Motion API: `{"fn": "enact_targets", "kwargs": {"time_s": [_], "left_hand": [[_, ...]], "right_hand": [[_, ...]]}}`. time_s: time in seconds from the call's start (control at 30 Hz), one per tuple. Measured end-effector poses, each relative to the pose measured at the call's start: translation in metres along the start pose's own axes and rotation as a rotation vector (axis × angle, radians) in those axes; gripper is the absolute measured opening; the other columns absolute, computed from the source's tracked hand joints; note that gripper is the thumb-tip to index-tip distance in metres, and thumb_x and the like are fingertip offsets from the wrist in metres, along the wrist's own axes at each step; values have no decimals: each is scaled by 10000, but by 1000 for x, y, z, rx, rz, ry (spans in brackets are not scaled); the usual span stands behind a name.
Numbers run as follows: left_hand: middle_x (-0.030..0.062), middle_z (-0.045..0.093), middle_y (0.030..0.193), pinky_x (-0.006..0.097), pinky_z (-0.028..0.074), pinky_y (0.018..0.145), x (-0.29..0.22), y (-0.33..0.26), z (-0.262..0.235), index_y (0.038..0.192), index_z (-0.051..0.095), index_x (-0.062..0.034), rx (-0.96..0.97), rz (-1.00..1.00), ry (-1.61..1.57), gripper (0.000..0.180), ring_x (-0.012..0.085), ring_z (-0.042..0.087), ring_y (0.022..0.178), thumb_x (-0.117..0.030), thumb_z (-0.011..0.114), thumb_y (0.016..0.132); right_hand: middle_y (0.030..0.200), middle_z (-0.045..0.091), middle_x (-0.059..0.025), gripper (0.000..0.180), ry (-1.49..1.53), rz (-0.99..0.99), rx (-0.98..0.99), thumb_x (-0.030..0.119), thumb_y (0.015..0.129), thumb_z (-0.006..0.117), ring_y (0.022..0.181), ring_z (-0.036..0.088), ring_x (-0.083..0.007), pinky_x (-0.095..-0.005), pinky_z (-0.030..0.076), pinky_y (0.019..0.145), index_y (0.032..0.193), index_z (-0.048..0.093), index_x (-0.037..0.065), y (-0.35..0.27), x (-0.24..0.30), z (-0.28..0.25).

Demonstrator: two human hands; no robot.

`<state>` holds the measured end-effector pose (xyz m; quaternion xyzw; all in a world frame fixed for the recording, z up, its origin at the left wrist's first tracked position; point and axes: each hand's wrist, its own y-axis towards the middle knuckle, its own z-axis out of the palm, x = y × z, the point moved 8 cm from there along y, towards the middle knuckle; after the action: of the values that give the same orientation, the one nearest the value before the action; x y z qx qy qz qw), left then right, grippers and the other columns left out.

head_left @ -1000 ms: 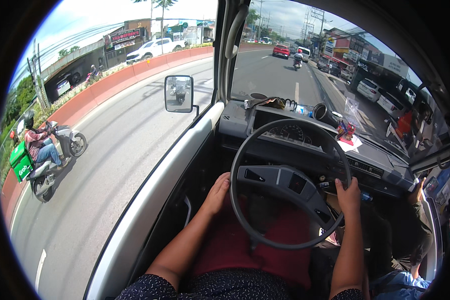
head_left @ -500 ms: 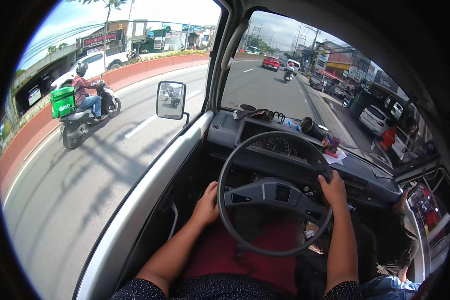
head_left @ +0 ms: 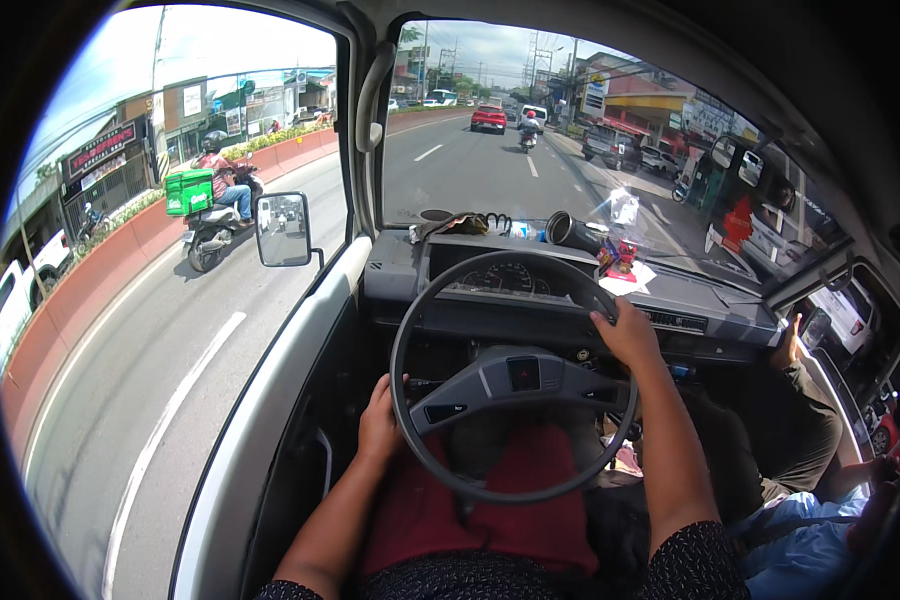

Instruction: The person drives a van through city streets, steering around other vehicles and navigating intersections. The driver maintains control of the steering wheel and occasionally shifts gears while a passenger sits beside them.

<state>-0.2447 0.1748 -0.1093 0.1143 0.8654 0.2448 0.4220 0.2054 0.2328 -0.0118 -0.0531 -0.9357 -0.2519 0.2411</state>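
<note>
A black steering wheel (head_left: pixel 555 380) with a grey centre stands in front of me. My left hand (head_left: pixel 378 420) is closed on the left side of its rim, most fingertips hidden. Higher up, on the right of the rim, my right hand (head_left: pixel 625 335) also grips, its thumb showing along the inner edge. Behind the wheel is the instrument cluster (head_left: pixel 500 278). A dark stalk (head_left: pixel 425 383) sticks out near my left hand.
The dashboard (head_left: pixel 740 322) carries a dark cylinder (head_left: pixel 573 231), a black coil and papers. A side mirror (head_left: pixel 283 230) stands outside left. Ahead are a red vehicle (head_left: pixel 488 118) and a motorcycle rider (head_left: pixel 530 132). Another motorcycle (head_left: pixel 208 238), with a green box, is left. A passenger (head_left: pixel 805 540) sits right.
The view has tilted and shifted, with the dashboard now more level. The motorcycle with the green box is farther ahead of me. Both hands have stayed on the wheel.
</note>
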Motion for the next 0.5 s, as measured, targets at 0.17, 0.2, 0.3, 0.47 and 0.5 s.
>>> {"fn": "enact_targets", "kwargs": {"time_s": [0.17,0.2,0.3,0.47,0.5], "left_hand": [[131,603,1372,442,557,948,-8,7,-10,1343,636,-107,37,130,110,415,390,662,1164,-116,712,934],[133,608,1356,447,562,935,-8,8,-10,1331,643,-109,63,137,135,404,388,672,1140,-125,717,934],[136,628,1304,442,572,917,-10,14,-12,1298,665,-115,65,235,181,385,377,690,1092,-135,735,919],[118,699,1145,415,566,894,-16,37,-21,1124,730,-66,37,459,361,255,357,687,1043,-77,741,869],[118,688,1153,418,555,909,-13,45,-27,1142,713,-67,-47,428,332,257,351,677,1041,-65,713,886]], "right_hand": [[1180,699,-293,646,5,34,45,473,913,704,1139,668,-442,-496,531,967,1315,613,-25,3,-1,6],[1181,698,-295,641,4,48,45,468,913,705,1138,668,-444,-497,531,967,1312,613,-25,3,-2,6],[1162,704,-292,629,5,9,21,462,912,707,1118,673,-450,-504,533,959,1300,617,-26,3,-2,5],[1111,716,-290,627,3,5,11,472,911,704,1085,682,-460,-518,538,942,1296,616,-15,5,-8,8],[1107,717,-289,622,3,5,3,475,911,703,1084,682,-460,-520,538,939,1288,616,-12,6,-8,8]]}}
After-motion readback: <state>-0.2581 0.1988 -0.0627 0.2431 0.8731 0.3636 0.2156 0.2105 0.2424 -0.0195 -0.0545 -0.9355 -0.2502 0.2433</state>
